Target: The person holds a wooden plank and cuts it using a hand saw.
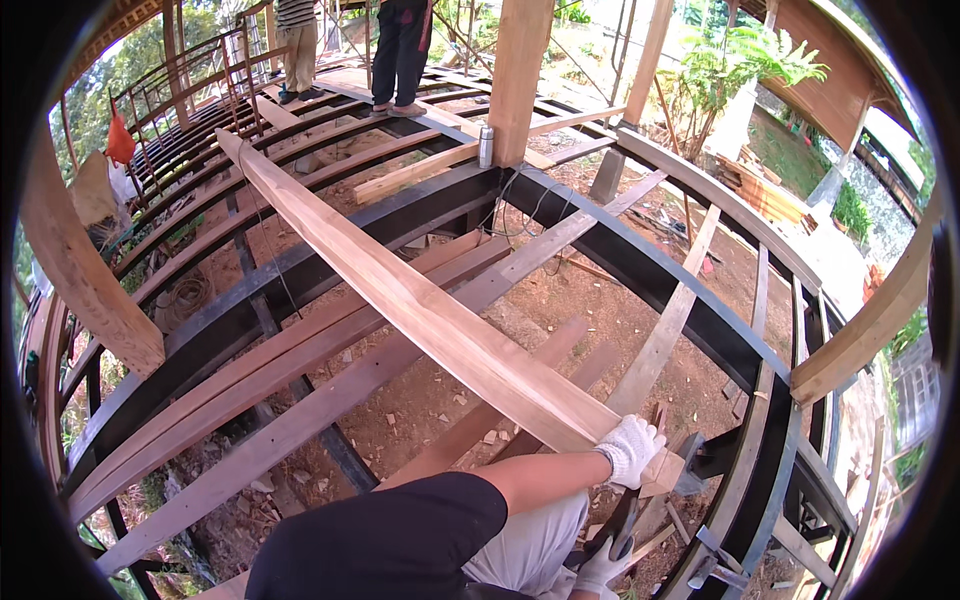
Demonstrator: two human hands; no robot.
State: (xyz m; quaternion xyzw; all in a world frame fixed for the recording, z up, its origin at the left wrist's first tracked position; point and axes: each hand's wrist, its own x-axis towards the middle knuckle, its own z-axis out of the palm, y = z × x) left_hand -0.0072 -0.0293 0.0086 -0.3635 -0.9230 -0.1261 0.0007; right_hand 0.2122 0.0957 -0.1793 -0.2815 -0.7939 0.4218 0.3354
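A long, pale squared timber beam (400,280) lies slantwise across the frame, from the far left to close in front of me. My left hand (632,450), in a white knitted glove, grips its near end with the fingers curled over the edge. Lower down and close to my body is my right hand (603,567), also gloved. Its fingers close round something mostly hidden. A dark, narrow object (626,515) rises beside that hand under the beam end; its kind is unclear. To the right, a metal tool (718,560) rests on the curved framing.
Black steel beams (640,255) and wooden joists (300,440) form an open floor frame over bare earth. Timber posts (515,80) stand around it. A metal bottle (486,146) and loose cable (530,205) are by one post. Two people (400,50) stand at the back.
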